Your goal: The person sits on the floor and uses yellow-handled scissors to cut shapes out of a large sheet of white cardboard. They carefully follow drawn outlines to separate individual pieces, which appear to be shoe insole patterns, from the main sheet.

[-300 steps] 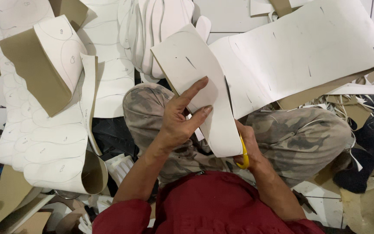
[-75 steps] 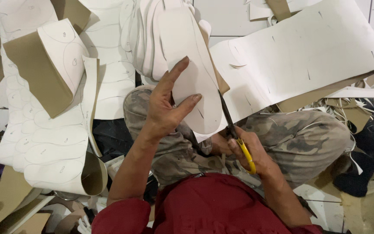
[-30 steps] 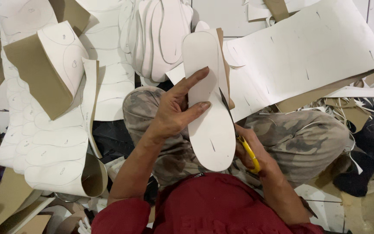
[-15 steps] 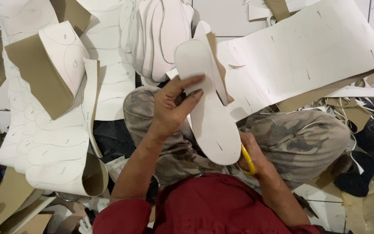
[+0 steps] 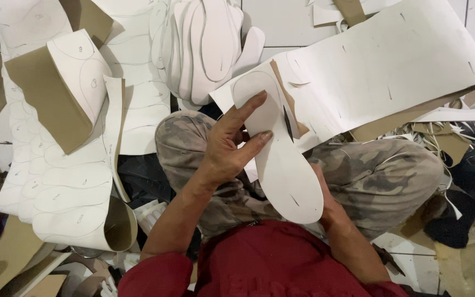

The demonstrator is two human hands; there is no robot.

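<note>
Large white sheet (image 5: 391,66), marked with short slits, spreads across the upper right over the tiled floor (image 5: 281,16). Rolled sheets with traced sole outlines (image 5: 67,192) lie at left; a stack of cut soles (image 5: 204,44) sits at top centre.

Step in hand, as judged: trimming a sole-shaped cutout (image 5: 281,154) free of its stock; its outline looks nearly finished. Next move likely calls for turning the piece so the uncut edge meets the blades.

Left hand (image 5: 232,148): grip clamped on the cutout, thumb on the face near mid-length, forefinger reaching toward the toe end. The cutout stands over the lap, heel end nearest the body.

Right hand (image 5: 328,203): mostly hidden behind the heel end; cannot tell its grip. A dark blade tip (image 5: 287,124) shows at the cutout's right edge, probably scissors.
</note>
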